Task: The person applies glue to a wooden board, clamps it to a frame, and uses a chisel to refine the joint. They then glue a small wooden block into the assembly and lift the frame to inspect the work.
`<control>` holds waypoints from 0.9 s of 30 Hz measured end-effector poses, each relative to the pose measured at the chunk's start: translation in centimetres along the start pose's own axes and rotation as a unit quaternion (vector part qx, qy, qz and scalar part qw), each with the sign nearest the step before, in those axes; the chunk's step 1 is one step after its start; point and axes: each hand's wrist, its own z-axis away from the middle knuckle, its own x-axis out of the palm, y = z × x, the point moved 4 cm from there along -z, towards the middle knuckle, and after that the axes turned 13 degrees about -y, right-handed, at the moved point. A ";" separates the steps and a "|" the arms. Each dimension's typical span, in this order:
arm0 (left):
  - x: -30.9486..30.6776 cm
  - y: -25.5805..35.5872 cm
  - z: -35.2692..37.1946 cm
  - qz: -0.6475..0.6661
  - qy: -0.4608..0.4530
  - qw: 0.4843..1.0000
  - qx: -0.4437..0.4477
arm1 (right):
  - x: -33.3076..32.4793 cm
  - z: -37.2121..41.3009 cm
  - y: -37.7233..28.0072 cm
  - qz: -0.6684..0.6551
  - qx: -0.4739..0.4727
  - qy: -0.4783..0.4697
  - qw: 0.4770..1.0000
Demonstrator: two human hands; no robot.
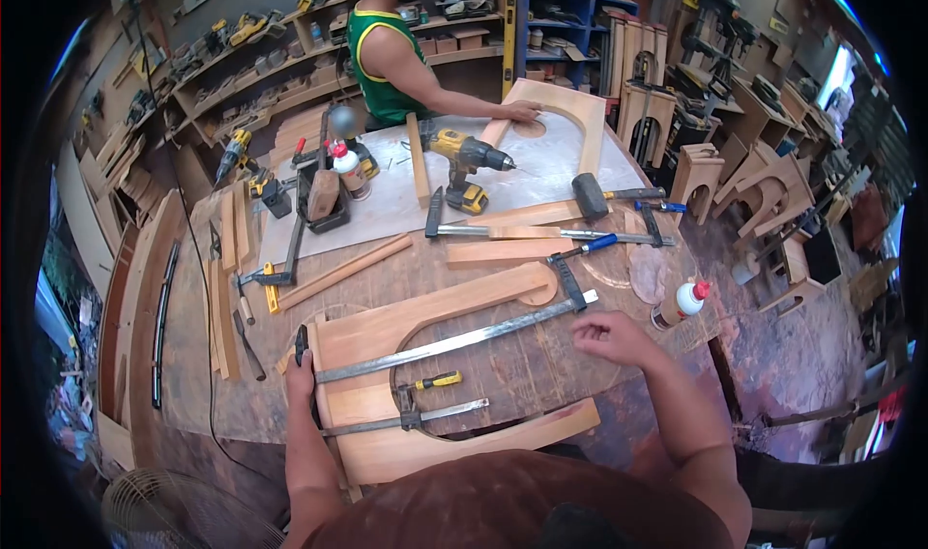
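Pale wood forms the U-shaped frame (445,298) on the table (512,361), crossed by a long clamp (464,338) and a short clamp (454,411). The left hand (302,370) grips the long clamp's end; the right hand (607,337) is loosely open, seemingly bare. Uneven pressure from the 2 clamps could skew the frame; a stray elbow could topple the red-capped bottle (684,303).
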 end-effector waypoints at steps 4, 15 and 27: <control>0.1 -0.7 -0.3 0.006 -0.006 1.000 -0.014 | 0.5 3.3 -15.5 -0.114 -0.321 -0.040 0.940; 0.0 -0.3 -0.2 0.034 -0.030 0.999 -0.003 | 2.3 7.8 -33.3 -0.072 -0.569 -0.307 0.759; 0.4 -1.2 -0.7 0.063 -0.019 0.998 0.005 | 2.9 8.1 -35.2 -0.067 -0.571 -0.266 0.774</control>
